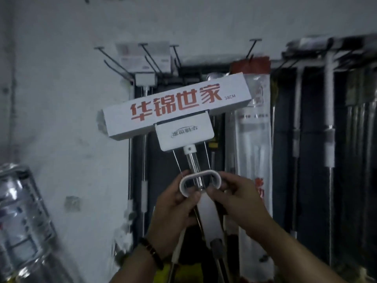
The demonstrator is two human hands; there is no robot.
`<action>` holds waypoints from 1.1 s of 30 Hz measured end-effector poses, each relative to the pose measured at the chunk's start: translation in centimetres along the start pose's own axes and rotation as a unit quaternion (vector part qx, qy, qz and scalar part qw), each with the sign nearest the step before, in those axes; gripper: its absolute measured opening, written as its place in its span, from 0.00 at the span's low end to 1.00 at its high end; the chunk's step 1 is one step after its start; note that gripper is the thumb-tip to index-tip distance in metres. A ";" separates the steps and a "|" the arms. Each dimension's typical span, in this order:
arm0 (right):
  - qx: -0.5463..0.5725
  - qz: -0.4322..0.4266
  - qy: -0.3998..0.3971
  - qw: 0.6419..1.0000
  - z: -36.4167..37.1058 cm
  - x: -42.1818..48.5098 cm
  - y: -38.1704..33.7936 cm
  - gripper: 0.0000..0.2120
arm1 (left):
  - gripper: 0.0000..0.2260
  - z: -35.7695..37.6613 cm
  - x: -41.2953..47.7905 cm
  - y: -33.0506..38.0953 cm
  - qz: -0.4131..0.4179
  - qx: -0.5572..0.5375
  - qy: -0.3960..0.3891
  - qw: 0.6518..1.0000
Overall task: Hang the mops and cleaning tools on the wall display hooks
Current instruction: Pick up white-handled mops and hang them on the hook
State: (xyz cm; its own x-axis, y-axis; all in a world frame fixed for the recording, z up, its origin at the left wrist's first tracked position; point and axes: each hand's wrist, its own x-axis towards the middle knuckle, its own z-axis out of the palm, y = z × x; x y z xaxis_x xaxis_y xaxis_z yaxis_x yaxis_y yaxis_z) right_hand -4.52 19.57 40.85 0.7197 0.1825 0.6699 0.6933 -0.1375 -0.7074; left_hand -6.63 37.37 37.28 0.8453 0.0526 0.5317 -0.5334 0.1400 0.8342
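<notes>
I hold a sponge mop (177, 105) head-up in front of the wall; its head is in a white box with red characters, tilted up to the right. My left hand (173, 207) and my right hand (238, 197) both grip the white loop handle (201, 180) on its shaft. Black wire display hooks (114, 58) stick out of the wall above and left of the mop head; a further hook (252, 48) is at the upper right. One mop (145, 139) hangs behind, under a small white block.
Packaged mops in clear sleeves (253, 139) and several white-handled mops (329, 119) hang to the right on a dark panel. A shiny plastic-wrapped pack (22, 217) leans at the lower left. The white wall (61, 99) is stained.
</notes>
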 end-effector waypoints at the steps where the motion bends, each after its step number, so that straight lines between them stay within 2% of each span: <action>1: 0.017 -0.001 0.008 1.000 -0.5 1.1 -0.8 0.16 | 0.22 0.4 1.2 1.0 0.006 -0.003 -0.009 1.000; 5: 0.066 -0.003 0.003 0.998 -2.9 5.2 -3.8 0.14 | 0.23 1.9 5.2 5.3 0.029 -0.004 -0.045 0.999; 11: 0.055 -0.048 0.032 0.997 -5.1 11.5 -7.8 0.11 | 0.23 3.4 11.5 11.1 0.071 0.026 -0.080 0.994; 15: 0.019 -0.092 0.047 0.994 -6.1 16.5 -9.8 0.13 | 0.15 4.2 16.5 15.0 0.077 0.055 -0.105 0.990; 20: 0.024 -0.100 0.065 0.993 -6.7 22.5 -10.1 0.12 | 0.13 4.5 22.6 17.7 0.069 0.092 -0.125 0.985; 27: 0.052 -0.044 0.079 0.995 -7.0 28.8 -7.2 0.11 | 0.13 5.3 29.2 16.5 0.035 0.122 -0.117 0.985; 33: -0.011 -0.026 0.110 0.994 -6.1 31.5 -1.5 0.10 | 0.12 4.7 31.9 11.8 0.002 0.118 -0.092 0.989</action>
State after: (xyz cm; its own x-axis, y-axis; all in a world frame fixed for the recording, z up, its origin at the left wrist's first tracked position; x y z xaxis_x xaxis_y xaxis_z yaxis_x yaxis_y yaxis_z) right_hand 17.31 19.59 64.35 0.6727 -0.0266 0.7395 0.7281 -0.1546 -0.6678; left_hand 13.91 36.07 64.76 0.8345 -0.1308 0.5353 -0.5480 -0.0948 0.8311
